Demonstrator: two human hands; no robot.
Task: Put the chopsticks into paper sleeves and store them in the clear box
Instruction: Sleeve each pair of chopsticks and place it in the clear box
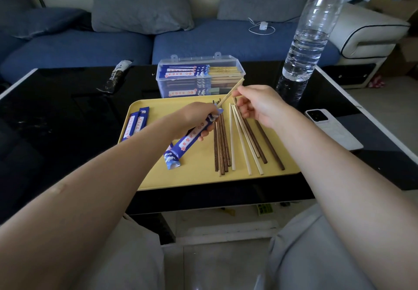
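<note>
The left hand grips a blue paper sleeve over the middle of the yellow tray. The right hand pinches a pale chopstick near its top and points it into the sleeve's mouth. The stick looks light and stiff; the sleeve looks thin and easy to crush. More loose chopsticks lie toward the tray's right edge. The clear box sits just past the far edge, with open room between.

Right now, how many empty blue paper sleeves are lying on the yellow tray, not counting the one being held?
2 empty sleeves, side by side at the yellow tray's left edge. A third sits in the left hand; another may be hidden beneath it.
</note>
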